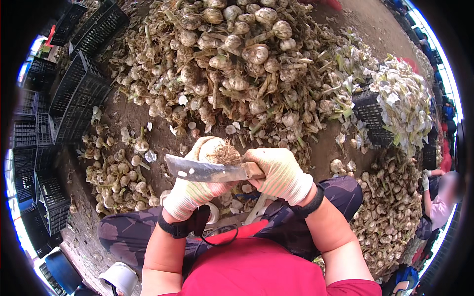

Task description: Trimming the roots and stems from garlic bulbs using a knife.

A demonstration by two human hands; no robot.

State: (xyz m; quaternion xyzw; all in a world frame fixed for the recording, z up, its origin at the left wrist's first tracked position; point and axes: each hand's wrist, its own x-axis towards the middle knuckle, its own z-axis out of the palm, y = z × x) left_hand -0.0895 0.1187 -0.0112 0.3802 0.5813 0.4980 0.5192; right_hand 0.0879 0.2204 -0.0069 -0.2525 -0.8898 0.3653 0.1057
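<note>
Both of my hands wear striped knit gloves and meet in front of my lap. My left hand (198, 188) grips a large garlic bulb (212, 148), whose brown roots point to the right. In my right hand (277, 172) is the wooden handle of a broad-bladed knife (207, 170). The blade points left and lies across the near side of the bulb, partly covering it and my left fingers; whether it touches the roots I cannot tell. Beyond my hands rises a big heap of untrimmed garlic (237, 63) with dry stalks.
Black plastic crates (76, 96) stand stacked at the left. A smaller garlic pile (122, 181) lies left of my knees, another (389, 207) at right. Garlic peelings (401, 100) overflow a black crate (372, 116). A co-worker (440, 199) sits at far right. A white container (120, 277) stands lower left.
</note>
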